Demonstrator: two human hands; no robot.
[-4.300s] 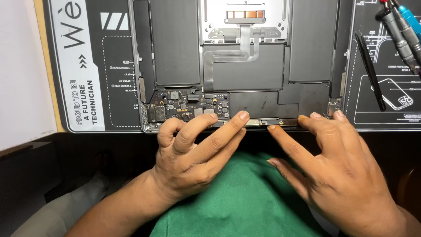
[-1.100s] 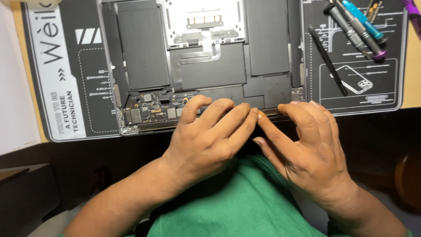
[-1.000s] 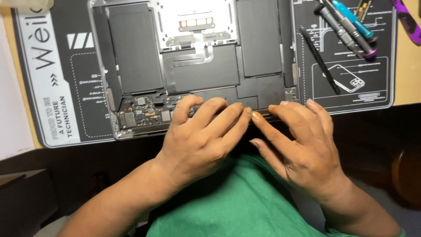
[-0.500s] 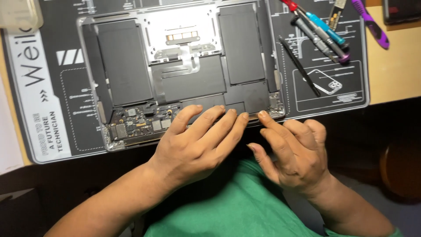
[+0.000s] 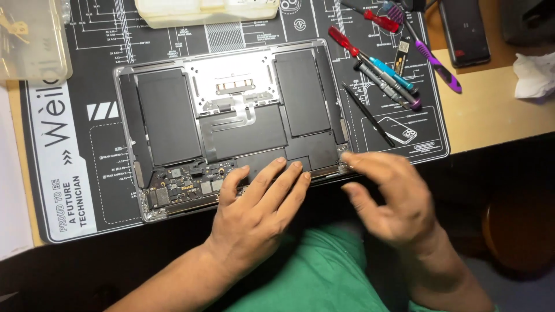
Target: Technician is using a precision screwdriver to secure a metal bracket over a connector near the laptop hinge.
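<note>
An opened laptop lies bottom-up on a dark repair mat, its black battery cells and a small circuit board exposed. My left hand rests flat with fingers spread on the laptop's near edge, just right of the circuit board. My right hand hovers blurred at the laptop's near right corner, fingers loosely apart and holding nothing.
Several screwdrivers and a black pry tool lie on the mat right of the laptop. A purple tool and a dark phone sit at the back right. Clear plastic boxes stand at the back left; crumpled tissue lies far right.
My right hand has lifted off the laptop's near edge and shifted right, away from my left hand. My left hand has stayed pressed on the edge. The view has tilted farther back.
</note>
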